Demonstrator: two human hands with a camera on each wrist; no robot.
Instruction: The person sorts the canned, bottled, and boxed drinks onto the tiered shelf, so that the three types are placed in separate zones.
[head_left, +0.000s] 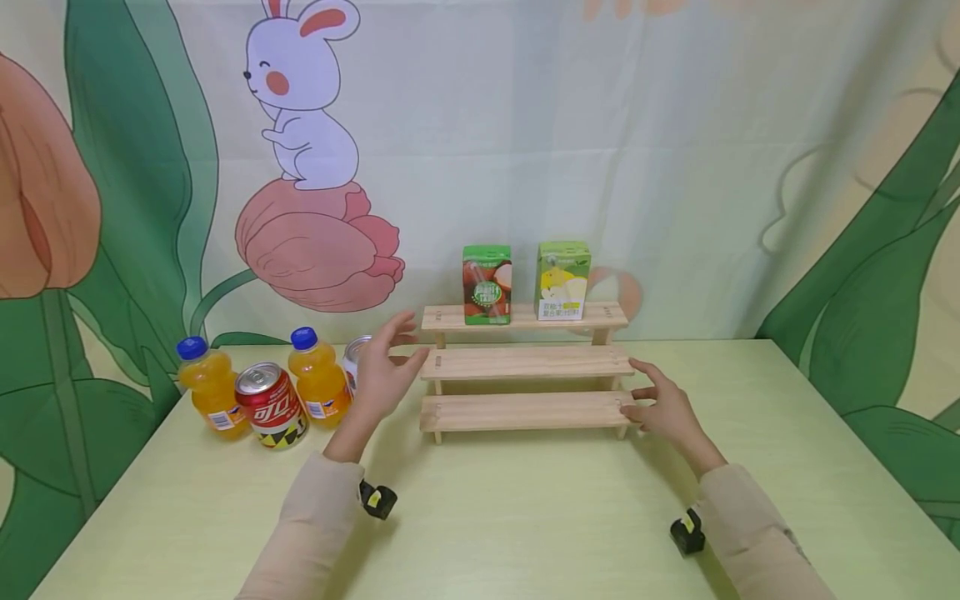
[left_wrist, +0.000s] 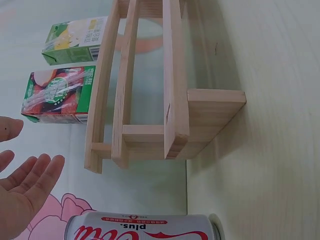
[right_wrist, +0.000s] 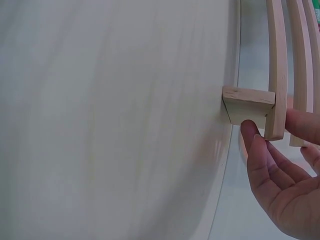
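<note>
A three-tier wooden display rack (head_left: 525, 363) stands on the table. My right hand (head_left: 667, 410) is at its right end; in the right wrist view the fingers (right_wrist: 272, 167) and thumb pinch the end of the lowest board. My left hand (head_left: 384, 375) hovers by the rack's left end, fingers spread and holding nothing. On the top tier stand a green-and-red juice carton (head_left: 487, 287) and a green-and-yellow juice carton (head_left: 562, 287), side by side with a gap. Partly hidden behind my left hand is a silver-white cola can (head_left: 356, 354), also low in the left wrist view.
Left of the rack stand two orange soda bottles with blue caps, one at the far left (head_left: 213, 387) and one nearer (head_left: 321, 375), with a red cola can (head_left: 272, 406) between them. A printed curtain (head_left: 675, 167) hangs behind the table (head_left: 525, 517).
</note>
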